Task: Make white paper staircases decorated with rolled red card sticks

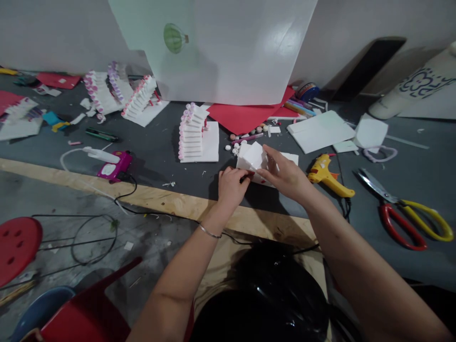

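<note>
Both my hands work at a small white foam piece (251, 157) on the dark grey table (160, 156). My left hand (231, 186) is curled, its fingertips pinched at the piece's lower left edge. My right hand (283, 175) lies over the right side, fingers pressed against the foam and a white foam sheet (290, 157) under it. A finished white foam staircase (194, 135) trimmed with pink beads stands just left of the piece. Small white and pink beads (235, 148) lie scattered behind it.
A yellow glue gun (329, 178) and red-and-yellow scissors (406, 213) lie to the right. A pink glue gun (114, 166) sits left. More foam staircases (138, 99), red paper (245, 116), white foam sheets (320, 130) and a big white board (228, 47) stand behind. A red stool (17, 244) is on the floor.
</note>
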The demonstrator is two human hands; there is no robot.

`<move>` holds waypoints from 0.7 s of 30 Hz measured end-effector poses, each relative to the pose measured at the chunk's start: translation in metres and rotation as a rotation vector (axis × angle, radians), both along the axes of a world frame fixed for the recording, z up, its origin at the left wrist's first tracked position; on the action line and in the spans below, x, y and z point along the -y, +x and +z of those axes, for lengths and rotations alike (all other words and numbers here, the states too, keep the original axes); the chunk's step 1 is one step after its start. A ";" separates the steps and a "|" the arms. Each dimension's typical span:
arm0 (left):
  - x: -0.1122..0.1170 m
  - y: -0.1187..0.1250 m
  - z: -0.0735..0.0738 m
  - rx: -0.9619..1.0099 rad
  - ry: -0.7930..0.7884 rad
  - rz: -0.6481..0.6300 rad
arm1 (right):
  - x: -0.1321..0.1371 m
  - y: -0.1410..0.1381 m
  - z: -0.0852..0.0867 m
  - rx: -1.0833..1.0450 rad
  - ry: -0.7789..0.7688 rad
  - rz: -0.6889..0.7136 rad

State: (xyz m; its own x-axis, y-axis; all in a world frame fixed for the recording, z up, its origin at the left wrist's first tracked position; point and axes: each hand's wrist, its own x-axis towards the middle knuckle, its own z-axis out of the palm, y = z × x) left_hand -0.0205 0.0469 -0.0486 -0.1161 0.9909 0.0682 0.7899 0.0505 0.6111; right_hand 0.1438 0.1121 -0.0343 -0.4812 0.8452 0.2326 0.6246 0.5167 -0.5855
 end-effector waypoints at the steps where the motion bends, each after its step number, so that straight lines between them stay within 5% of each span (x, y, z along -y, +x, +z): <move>1: 0.000 0.000 0.000 -0.005 -0.003 0.001 | 0.000 0.000 0.000 -0.001 0.001 -0.002; 21: 0.000 -0.003 -0.001 0.052 0.033 0.021 | 0.009 0.016 -0.003 -0.184 0.047 -0.085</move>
